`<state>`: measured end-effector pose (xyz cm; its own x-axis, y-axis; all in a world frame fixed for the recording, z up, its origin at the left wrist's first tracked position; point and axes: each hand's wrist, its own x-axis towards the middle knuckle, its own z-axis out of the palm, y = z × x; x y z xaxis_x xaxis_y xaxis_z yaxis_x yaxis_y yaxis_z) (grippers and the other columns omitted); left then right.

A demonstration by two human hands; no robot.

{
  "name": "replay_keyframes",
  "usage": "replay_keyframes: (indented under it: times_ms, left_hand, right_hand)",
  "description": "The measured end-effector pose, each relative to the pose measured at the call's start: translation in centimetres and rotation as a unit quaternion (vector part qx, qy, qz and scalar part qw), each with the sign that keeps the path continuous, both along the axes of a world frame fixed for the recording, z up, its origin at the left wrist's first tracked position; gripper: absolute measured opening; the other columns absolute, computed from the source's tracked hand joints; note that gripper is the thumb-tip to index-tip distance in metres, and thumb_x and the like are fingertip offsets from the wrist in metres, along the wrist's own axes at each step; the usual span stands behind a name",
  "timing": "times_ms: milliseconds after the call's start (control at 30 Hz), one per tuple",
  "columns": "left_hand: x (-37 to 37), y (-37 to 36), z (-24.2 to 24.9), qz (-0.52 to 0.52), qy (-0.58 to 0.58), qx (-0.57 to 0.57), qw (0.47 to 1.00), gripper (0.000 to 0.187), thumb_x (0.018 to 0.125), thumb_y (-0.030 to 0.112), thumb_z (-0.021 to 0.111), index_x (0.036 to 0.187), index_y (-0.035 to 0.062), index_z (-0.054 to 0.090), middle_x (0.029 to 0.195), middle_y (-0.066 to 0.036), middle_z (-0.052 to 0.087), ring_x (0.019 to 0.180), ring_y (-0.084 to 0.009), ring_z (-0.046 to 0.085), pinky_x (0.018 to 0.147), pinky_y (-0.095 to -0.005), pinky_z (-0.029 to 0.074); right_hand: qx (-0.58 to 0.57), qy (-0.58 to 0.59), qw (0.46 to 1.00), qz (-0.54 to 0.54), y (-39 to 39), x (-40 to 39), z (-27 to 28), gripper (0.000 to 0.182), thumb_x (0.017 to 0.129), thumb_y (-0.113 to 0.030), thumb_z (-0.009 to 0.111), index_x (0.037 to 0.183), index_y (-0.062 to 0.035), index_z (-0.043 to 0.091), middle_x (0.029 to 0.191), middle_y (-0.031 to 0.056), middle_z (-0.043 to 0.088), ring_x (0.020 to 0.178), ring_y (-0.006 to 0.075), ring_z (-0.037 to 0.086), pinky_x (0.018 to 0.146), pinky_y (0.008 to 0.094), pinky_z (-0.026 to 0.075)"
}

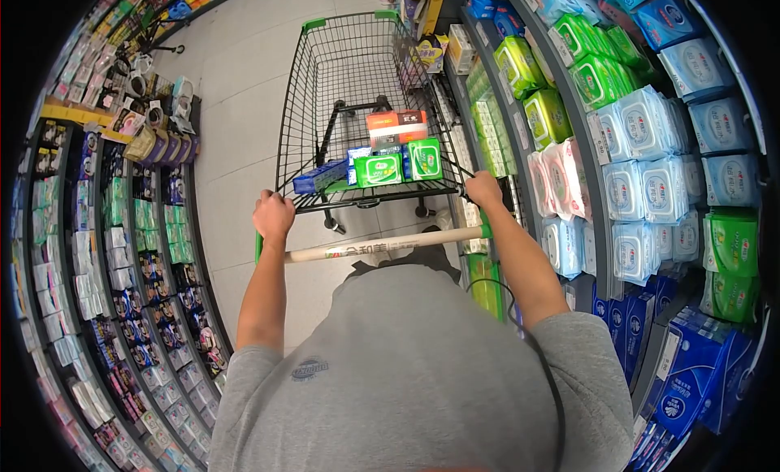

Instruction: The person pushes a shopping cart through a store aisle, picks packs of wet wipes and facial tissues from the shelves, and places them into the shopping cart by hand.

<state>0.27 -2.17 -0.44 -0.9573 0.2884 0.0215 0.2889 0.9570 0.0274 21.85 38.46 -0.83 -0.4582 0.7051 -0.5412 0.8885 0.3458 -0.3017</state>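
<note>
In the head view, the wire cart (281, 147) stood in the aisle directly ahead of the person's body. The left hand (274, 215) was closed on its near left corner, fingers together and curled over the frame; the right hand (484, 189) was clamped on the near right corner, though its fingertips were hidden. Both hands sat forward of the pale handle (382, 244), which crossed beneath the forearms, and that wide hold probably gave even control of both sides. Inside, the goods lay gathered at the near end, perhaps for easy reach: an orange-and-white box (396, 127) behind a green pack (379, 170), another green pack (423, 159) beside it on the right, and a long blue pack (319, 178) slanting at the left. The far part of the basket showed bare wire. Below lay a floor (236, 90) of large grey tiles. The right-hand shelves held light blue packs (642, 188) in stacks, probably grouped by kind and turned outward so their labels showed, with dark blue packs (691, 374) lower down. Along the left, curving racks (110, 220) carried rows of small packets, too small to read. A thin black cable (556, 374) ran down the grey shirt (439, 350).
</note>
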Motion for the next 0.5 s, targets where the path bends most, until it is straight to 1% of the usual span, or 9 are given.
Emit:
replay_keyframes:
  times_ms: [67,133,267,333,500]
  left_hand:
    - [0.02,0.06,0.13,0.001,-0.002,-0.001,1.000,0.025,0.080,0.023,0.055,0.082,0.0040,0.071,0.103,-0.011,0.064,0.088,-0.0316,0.063,0.074,-0.0434,0.054]
    - [0.04,0.18,0.34,0.014,-0.019,-0.020,1.000,0.026,0.082,0.025,0.055,0.086,0.0057,0.071,0.107,-0.007,0.064,0.092,-0.0302,0.064,0.078,-0.0421,0.053]
    - [0.03,0.14,0.26,0.011,-0.017,-0.022,1.000,0.026,0.082,0.025,0.055,0.085,0.0059,0.071,0.108,-0.007,0.064,0.092,-0.0299,0.064,0.078,-0.0420,0.053]
    - [0.06,0.08,0.20,0.000,-0.008,-0.002,1.000,0.025,0.080,0.023,0.054,0.084,0.0042,0.071,0.104,-0.011,0.064,0.089,-0.0321,0.063,0.076,-0.0432,0.054]
    - [0.05,0.06,0.14,0.000,-0.003,-0.002,1.000,0.025,0.080,0.023,0.054,0.084,0.0042,0.071,0.103,-0.011,0.064,0.089,-0.0321,0.063,0.075,-0.0431,0.054]
  right_hand:
    - [0.001,0.000,1.000,0.001,-0.01,0.00,0.03,0.037,0.079,-0.023,0.052,0.106,-0.0016,0.067,0.109,0.0230,0.066,0.105,0.0386,0.061,0.091,0.0451,0.046]
    - [-0.002,-0.001,1.000,0.002,0.09,0.06,-0.21,0.038,0.079,-0.023,0.052,0.106,-0.0017,0.067,0.108,0.0226,0.066,0.104,0.0385,0.062,0.091,0.0452,0.046]
    - [-0.003,0.001,1.000,-0.003,0.10,0.09,-0.38,0.038,0.079,-0.023,0.052,0.106,-0.0016,0.067,0.108,0.0222,0.066,0.104,0.0385,0.062,0.091,0.0450,0.046]
    - [0.002,0.003,1.000,-0.001,0.21,0.12,-0.66,0.037,0.079,-0.023,0.052,0.105,-0.0017,0.067,0.108,0.0221,0.066,0.103,0.0385,0.062,0.091,0.0450,0.047]
    - [0.000,0.002,1.000,-0.001,0.22,0.10,-0.59,0.036,0.078,-0.022,0.051,0.103,-0.0017,0.068,0.107,0.0226,0.066,0.103,0.0385,0.062,0.090,0.0447,0.047]
